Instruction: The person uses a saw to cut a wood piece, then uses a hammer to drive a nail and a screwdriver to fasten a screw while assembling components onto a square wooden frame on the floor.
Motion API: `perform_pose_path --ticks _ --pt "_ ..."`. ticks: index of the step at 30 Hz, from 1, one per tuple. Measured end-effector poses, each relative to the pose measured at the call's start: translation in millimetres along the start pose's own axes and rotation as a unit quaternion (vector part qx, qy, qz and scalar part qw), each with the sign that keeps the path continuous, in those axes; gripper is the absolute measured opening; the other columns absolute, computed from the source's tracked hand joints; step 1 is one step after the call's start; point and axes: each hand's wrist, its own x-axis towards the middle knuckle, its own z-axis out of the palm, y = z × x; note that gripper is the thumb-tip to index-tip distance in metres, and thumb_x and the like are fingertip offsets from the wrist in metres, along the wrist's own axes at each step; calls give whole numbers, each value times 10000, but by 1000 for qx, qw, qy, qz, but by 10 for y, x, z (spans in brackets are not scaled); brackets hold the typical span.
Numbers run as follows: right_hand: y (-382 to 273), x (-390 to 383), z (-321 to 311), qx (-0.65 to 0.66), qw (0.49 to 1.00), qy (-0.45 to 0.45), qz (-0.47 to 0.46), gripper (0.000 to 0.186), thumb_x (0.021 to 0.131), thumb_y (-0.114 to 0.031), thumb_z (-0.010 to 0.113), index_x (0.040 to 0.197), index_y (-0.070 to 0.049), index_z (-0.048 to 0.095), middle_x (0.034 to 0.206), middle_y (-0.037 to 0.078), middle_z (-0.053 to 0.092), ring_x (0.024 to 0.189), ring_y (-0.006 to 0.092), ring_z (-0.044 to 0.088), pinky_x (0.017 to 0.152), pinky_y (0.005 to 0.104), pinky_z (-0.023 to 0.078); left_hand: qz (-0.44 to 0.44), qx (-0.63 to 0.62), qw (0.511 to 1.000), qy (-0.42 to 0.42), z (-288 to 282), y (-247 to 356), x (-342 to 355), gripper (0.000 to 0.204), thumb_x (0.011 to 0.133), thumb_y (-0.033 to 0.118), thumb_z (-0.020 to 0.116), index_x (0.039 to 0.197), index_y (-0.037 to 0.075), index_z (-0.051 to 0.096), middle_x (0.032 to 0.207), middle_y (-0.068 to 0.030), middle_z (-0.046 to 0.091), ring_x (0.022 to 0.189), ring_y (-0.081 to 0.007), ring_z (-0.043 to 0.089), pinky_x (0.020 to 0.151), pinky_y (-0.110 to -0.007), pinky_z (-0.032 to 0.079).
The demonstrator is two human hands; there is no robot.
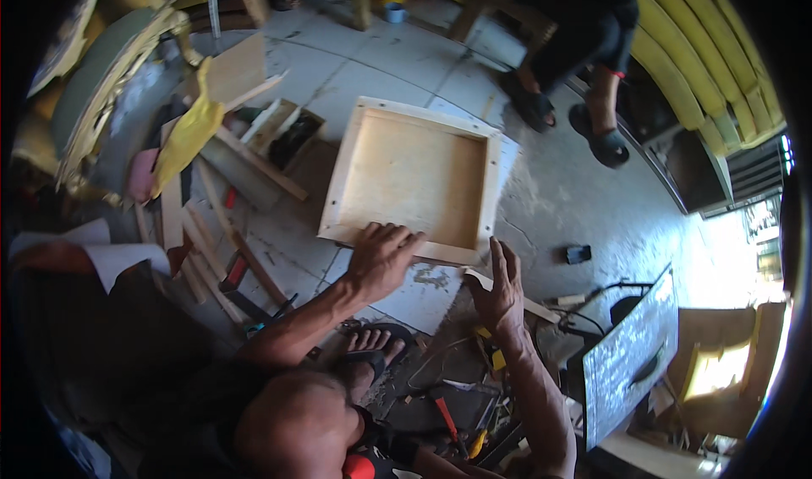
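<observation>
A shallow square tray of pale wood [414,179], with a raised rim and small dark spots along it, is in front of me, slightly tilted. My left hand [381,259] has its fingers bent over the near rim, gripping it. Close to the tray's near right corner is my right hand [499,293], its fingers stretched out and its thumb apart. A thin wooden strip [540,311] passes behind that hand; whether the two touch, I cannot tell.
Wood offcuts [199,242] and an open wooden box [292,136] lie left. A red-handled tool [446,416] is among tools near my knee. A seated person's sandalled feet [605,136] are far right. Nearer right stand a grey panel [630,352] and a small black cup [578,254].
</observation>
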Motion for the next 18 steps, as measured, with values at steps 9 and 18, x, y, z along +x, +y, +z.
perform_pose_path --ticks 9,18 --pt "109 -178 9 97 983 -3 155 499 932 -121 755 1401 -33 611 1113 210 732 974 337 762 824 409 621 5 -3 1000 -12 -49 113 106 330 880 171 748 1193 84 694 975 -67 674 923 -253 655 830 -422 432" --pt "199 -158 85 83 981 54 166 281 932 -152 758 1189 -42 739 1032 206 755 952 373 752 832 419 594 5 9 999 -40 -51 135 135 365 888 235 746 1210 80 670 1029 -85 682 972 -260 642 865 -435 429"
